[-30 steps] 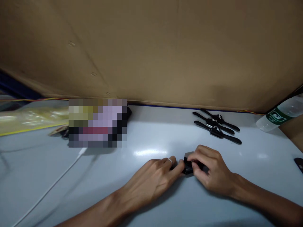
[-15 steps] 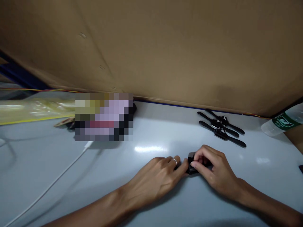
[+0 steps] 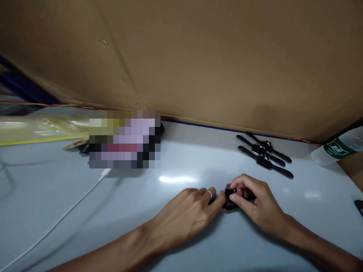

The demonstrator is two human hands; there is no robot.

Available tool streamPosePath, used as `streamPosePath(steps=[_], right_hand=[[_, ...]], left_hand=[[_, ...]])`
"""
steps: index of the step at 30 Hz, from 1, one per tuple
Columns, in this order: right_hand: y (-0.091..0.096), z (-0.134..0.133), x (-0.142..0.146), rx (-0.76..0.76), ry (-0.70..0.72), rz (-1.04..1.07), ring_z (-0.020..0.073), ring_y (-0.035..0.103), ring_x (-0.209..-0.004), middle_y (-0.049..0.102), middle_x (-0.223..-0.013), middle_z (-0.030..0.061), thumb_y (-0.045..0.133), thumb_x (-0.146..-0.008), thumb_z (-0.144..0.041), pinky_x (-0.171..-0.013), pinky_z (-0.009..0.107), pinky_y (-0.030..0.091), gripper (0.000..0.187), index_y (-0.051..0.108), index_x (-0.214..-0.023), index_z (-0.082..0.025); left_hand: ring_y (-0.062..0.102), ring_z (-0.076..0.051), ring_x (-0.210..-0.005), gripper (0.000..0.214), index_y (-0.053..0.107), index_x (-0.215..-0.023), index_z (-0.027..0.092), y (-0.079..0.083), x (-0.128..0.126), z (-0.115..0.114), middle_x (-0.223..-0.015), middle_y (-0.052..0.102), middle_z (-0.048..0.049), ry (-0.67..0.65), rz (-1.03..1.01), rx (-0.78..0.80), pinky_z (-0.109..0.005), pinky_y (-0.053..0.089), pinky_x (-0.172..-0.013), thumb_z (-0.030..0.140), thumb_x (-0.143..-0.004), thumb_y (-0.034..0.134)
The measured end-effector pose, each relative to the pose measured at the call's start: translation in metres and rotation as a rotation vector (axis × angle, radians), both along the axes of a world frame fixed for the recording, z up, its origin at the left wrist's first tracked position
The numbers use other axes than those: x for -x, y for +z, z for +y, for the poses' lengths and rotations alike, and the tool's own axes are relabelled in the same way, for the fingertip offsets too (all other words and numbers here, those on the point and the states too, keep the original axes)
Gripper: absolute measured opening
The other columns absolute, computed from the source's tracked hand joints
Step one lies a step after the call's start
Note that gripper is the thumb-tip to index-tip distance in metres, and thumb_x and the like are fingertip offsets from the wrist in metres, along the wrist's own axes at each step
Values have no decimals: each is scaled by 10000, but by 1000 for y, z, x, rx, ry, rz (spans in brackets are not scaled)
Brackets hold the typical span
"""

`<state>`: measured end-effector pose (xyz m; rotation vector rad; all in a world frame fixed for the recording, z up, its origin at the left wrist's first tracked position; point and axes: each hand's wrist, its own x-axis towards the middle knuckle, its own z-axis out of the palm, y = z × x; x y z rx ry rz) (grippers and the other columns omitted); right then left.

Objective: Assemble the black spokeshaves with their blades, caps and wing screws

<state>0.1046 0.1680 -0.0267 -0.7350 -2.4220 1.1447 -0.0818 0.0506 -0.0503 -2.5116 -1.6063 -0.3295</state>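
Observation:
Low over the table, my left hand (image 3: pixel 193 207), with a ring on one finger, holds one end of a black spokeshave (image 3: pixel 231 206). Most of that tool is covered by my hands; its dark middle body shows between them. My right hand (image 3: pixel 256 202) is bent over the body from the other side, thumb and forefinger pinched at a small part on top that the fingers partly hide. Several like tools are around: a black spokeshave (image 3: pixel 264 162) with two straight handles lies nearest, and others lie close behind it.
A clear bottle (image 3: pixel 337 147) with a green label lies at the right edge. At left sit a blurred-out object (image 3: pixel 124 139), a white cable (image 3: pixel 61 211) and a yellowish plastic wrap (image 3: pixel 45 128). A cardboard wall (image 3: pixel 198 56) closes the back. A dark object (image 3: pixel 359 206) shows at far right.
My right thumb and forefinger have shifted slightly on top of the spokeshave, and a bit more of its middle shows. My left hand stays put. The view has turned slightly.

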Motion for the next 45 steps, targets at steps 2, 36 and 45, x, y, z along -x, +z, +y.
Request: streamPosePath(steps=[2,36,45], right_hand=[[-2,1,0,-12,-51,-21,111,490,-582,501,-634,-60,623,-875,-216,-549,248,373,40,601,-842,-214],[5,27,-1,85,99,-161,137,513,-687,575,-730,-34,684,-849,-224,-634,269,390,139,574,-763,-213],[-5,56,-13,-38,-49,-152,136,488,-617,569,-678,-31,595,-890,-321,-592,271,356,113,610,-870,-210]], left_hand=[[574,-162,-511,147,520,-1085,169,0,0,0,-748,619,-11,9,-4,6,-313,366,-459,115,-977,436],[581,-176,-535,257,468,-1201,133,4,-1,2,-782,648,-18,-5,46,66,-333,295,-455,108,-952,524],[519,-155,-510,126,517,-945,177,11,7,-1,-683,597,12,-182,71,-143,-336,343,-484,156,-1018,417]])
